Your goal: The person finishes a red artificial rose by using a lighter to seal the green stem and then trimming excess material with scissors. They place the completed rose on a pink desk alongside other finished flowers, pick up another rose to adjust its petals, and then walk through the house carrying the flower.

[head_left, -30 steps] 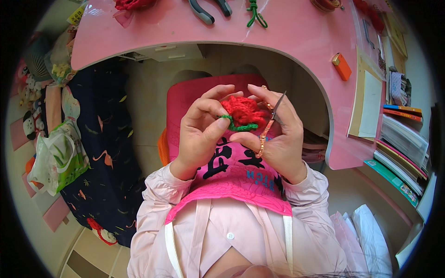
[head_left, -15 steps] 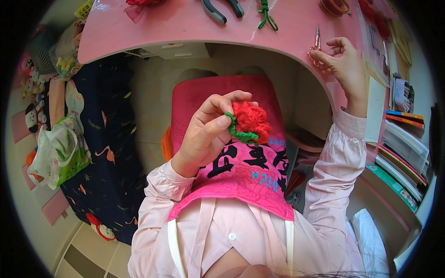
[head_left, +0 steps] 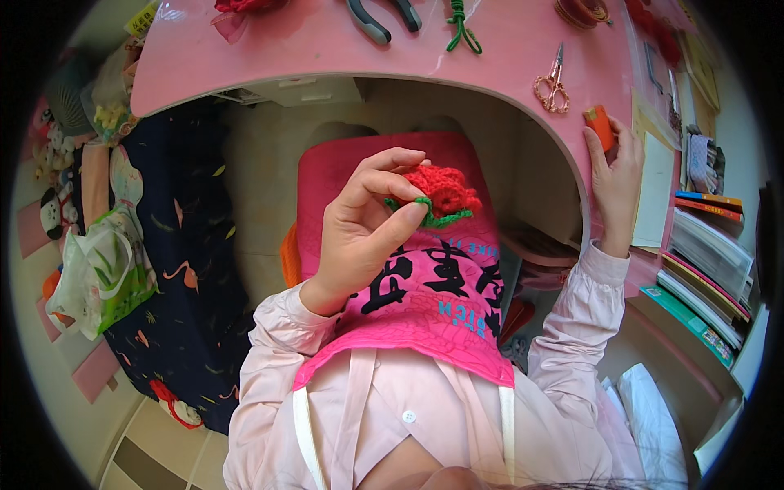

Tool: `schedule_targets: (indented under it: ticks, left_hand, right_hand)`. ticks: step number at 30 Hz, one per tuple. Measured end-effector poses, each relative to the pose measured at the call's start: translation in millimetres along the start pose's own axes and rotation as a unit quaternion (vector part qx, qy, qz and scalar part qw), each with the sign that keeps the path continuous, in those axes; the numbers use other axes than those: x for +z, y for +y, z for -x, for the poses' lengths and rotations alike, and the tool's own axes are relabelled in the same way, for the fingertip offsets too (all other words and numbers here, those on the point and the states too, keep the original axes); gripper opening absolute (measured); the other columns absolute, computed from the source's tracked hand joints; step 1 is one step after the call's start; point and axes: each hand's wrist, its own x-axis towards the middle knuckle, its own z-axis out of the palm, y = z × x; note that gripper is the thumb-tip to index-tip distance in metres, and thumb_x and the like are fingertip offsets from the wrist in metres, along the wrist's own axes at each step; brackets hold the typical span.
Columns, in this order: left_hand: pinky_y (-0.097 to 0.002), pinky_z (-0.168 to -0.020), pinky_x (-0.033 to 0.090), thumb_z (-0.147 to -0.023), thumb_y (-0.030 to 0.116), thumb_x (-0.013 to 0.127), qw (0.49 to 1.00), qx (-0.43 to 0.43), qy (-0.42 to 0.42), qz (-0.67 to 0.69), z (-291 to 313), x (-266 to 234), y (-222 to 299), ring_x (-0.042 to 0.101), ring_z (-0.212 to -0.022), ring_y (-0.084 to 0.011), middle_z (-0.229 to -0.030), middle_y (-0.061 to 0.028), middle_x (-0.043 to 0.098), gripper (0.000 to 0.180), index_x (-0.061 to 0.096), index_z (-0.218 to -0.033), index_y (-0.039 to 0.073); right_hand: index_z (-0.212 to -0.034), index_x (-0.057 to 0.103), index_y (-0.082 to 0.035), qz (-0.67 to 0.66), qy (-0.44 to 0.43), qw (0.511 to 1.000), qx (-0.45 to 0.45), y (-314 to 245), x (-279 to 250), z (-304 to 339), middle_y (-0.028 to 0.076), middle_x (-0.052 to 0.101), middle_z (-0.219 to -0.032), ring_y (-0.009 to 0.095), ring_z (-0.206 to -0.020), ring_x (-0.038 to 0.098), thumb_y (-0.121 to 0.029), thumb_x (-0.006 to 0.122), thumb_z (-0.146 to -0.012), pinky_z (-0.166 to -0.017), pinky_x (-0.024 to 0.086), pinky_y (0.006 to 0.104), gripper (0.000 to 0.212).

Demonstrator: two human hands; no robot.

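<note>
Surface [head_left: 278, 41]: pink and glossy, curving ahead of us.
Apron [head_left: 416, 347]: bright pink, spread over our front.
Left hand [head_left: 371, 216]: we pinch the flower [head_left: 447, 194] between thumb and fingers.
Right hand [head_left: 618, 175]: we pinch the orange block [head_left: 599, 124] at the surface's right side.
Flower: red yarn, green edging, raised above our lap.
Scissors [head_left: 554, 88]: copper-handled, lying near the orange block.

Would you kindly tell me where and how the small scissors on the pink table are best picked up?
Probably by the copper-coloured loops, reaching from the person's side: the scissors lie on the pink table with loops toward the person and slim pointed blades away. The right hand, at the orange block, is nearer; the left hand holds the red flower.
</note>
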Motion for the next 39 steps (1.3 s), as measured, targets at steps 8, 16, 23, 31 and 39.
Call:
schedule_targets:
  ticks: [8,16,23,31,39]
  left_hand:
    - [-0.039,-0.105,0.036,-0.08,-0.007,0.067,0.992,0.057,0.006,-0.11,-2,1,-2,0.049,-0.122,-0.0247,-0.129,-0.015,0.049,0.021,0.063,-0.099,0.003]
    - [-0.0386,-0.106,0.036,-0.081,-0.008,0.066,0.992,0.045,0.01,-0.119,-1,4,-4,0.048,-0.123,-0.0245,-0.129,-0.0151,0.048,0.021,0.062,-0.099,0.002]
    - [-0.0383,-0.105,0.037,-0.081,-0.008,0.066,0.993,0.044,0.005,-0.11,-2,6,-6,0.048,-0.124,-0.0244,-0.129,-0.0152,0.048,0.021,0.063,-0.099,0.002]
    - [-0.0379,-0.105,0.037,-0.081,-0.007,0.067,0.993,0.041,0.003,-0.11,-1,6,-6,0.047,-0.124,-0.0248,-0.13,-0.0155,0.047,0.021,0.063,-0.099,0.001]
    - [-0.038,-0.104,0.038,-0.081,-0.008,0.066,0.992,0.044,-0.005,-0.121,0,6,-4,0.048,-0.124,-0.0249,-0.131,-0.0159,0.047,0.022,0.063,-0.1,0.001]
  right_hand:
    - [-0.134,0.034,-0.005,-0.681,-0.15,0.7,0.153,-95,-18,60,0.004,0.046,-0.107,0.011,-0.072,0.051,-0.04,0.059,-0.093,-0.068,0.044,0.0257,0.059]
    - [-0.106,0.056,-0.003,-0.461,-0.039,0.886,-0.025,-135,-8,74,0.009,0.05,-0.09,0.02,-0.078,0.052,-0.009,0.076,-0.064,-0.068,0.045,0.0286,0.047]
    - [-0.111,0.056,-0.004,-0.404,-0.03,0.909,-0.092,-144,-13,74,0.012,0.049,-0.094,0.022,-0.079,0.052,-0.007,0.075,-0.063,-0.067,0.045,0.0299,0.052]
    - [-0.124,0.046,-0.004,-0.384,-0.032,0.918,-0.092,-149,-7,80,0.015,0.049,-0.1,0.028,-0.083,0.055,-0.004,0.071,-0.065,-0.068,0.048,0.0334,0.064]
    - [-0.122,0.044,-0.003,-0.353,-0.007,0.93,-0.1,-152,-6,77,0.017,0.05,-0.102,0.031,-0.084,0.056,-0.005,0.073,-0.066,-0.069,0.05,0.0364,0.063]
